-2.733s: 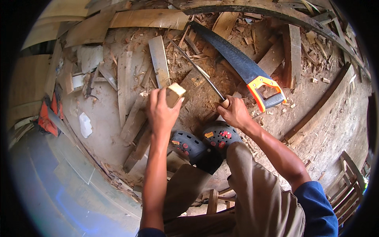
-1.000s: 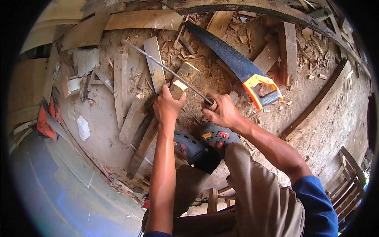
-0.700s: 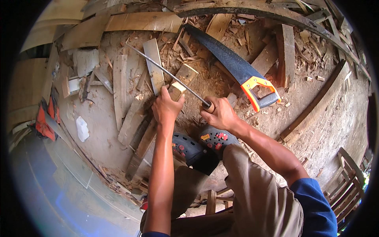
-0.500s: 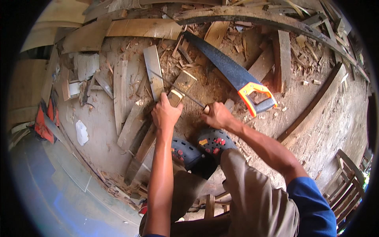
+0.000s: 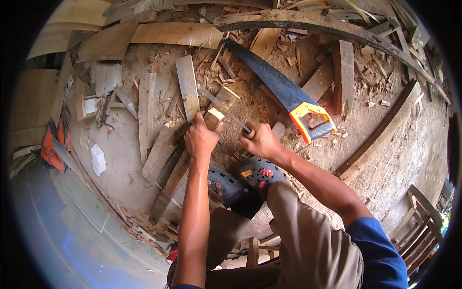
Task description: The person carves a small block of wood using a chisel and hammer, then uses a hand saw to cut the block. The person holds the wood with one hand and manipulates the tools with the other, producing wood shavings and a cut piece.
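My left hand (image 5: 202, 137) is closed around a short wooden piece (image 5: 214, 117) with a pale, fresh-looking end. My right hand (image 5: 262, 140) grips the dark handle of a long, narrow-bladed hand tool (image 5: 230, 112). Its metal blade, slightly blurred, slants up and left beyond the wooden piece's pale end; whether they touch I cannot tell. Just past it a wooden block (image 5: 231, 98) lies on the ground. A flat light strip of wood (image 5: 188, 86) reaches down to my left fingers. To the right rests a handsaw (image 5: 279, 82) with an orange and black handle, untouched.
Wood chips and offcuts litter the ground. Long planks (image 5: 178, 34) lie at the back left, and a curved beam (image 5: 308, 20) crosses the back. Another beam (image 5: 378, 135) lies at right. My clogs (image 5: 262, 177) are close below my hands. A slatted wooden piece (image 5: 423, 231) stands lower right.
The tool's blade has turned and shows a broader, lighter face. Its handle in my right hand has shifted slightly left. My left hand keeps its hold on the wooden piece.
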The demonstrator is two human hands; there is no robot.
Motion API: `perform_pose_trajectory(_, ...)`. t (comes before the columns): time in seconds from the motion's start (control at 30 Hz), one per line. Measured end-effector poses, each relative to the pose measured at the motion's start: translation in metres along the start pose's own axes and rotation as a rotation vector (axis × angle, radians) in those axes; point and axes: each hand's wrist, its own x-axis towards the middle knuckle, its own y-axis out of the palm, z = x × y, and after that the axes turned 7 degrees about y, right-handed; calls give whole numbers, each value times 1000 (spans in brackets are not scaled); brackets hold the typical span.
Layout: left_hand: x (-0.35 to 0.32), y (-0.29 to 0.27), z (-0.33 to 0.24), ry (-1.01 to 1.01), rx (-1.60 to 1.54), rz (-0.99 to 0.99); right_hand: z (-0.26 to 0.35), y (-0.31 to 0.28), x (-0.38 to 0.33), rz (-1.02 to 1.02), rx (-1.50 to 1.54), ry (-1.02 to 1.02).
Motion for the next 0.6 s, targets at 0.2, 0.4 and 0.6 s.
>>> perform_pose_trajectory(0.2, 3, -3, 2, -24, 21, 36, 7, -2, 14, 80, -122, 41)
perform_pose_trajectory(0.4, 4, 0, -3, -8, 51, 17, -33, 0, 19, 155, -331, 32)
perform_pose_trajectory(0.6, -3, 1, 6, 12, 4, -7, 23, -4, -2, 95, -73, 99)
